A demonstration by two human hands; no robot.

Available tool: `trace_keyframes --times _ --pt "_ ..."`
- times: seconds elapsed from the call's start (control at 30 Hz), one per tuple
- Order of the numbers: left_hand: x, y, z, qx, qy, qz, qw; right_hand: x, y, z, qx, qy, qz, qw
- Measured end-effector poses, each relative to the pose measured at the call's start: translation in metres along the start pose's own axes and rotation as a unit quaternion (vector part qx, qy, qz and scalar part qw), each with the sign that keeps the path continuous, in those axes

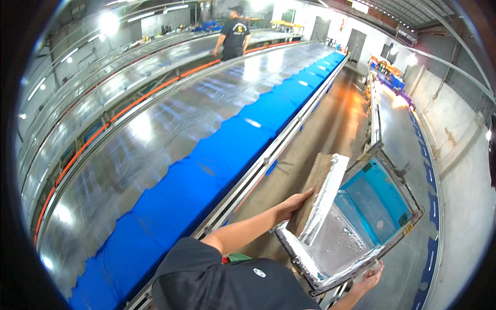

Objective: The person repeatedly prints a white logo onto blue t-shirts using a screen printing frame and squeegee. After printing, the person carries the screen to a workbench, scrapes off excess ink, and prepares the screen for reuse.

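My left hand [296, 203] is closed around the wooden handle of a squeegee [313, 193]. Its blade side is thickly coated in silvery-white ink. The squeegee is tilted over the left part of a screen printing frame [402, 179]. Teal covers the frame's far part, while silvery ink [338, 235] is smeared over the near part and lower rim. At the frame's near right edge, my right hand [369, 281] grips the rim, with some fingers hidden by it. The frame is held at an angle beside the right-hand table.
A long metal-topped table [170, 121] on the left carries blue fabric pieces [206, 163] along its near edge. Another long table [408, 137] runs along the right wall with dark blue pieces. A concrete aisle [330, 121] lies between. A person in black [235, 36] stands far left.
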State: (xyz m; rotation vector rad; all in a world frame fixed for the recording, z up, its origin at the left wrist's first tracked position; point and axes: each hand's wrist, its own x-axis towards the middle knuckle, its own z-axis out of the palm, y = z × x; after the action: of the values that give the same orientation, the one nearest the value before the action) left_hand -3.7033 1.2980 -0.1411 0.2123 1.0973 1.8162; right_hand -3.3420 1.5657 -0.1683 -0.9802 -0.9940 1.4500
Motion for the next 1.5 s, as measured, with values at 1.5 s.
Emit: trace_keyframes --times 1.5 --pt "0.302 0.014 -0.067 -0.06 0.111 0.099 0.987 0.312 0.138 0.216 0.111 -0.266 0.144 0.947"
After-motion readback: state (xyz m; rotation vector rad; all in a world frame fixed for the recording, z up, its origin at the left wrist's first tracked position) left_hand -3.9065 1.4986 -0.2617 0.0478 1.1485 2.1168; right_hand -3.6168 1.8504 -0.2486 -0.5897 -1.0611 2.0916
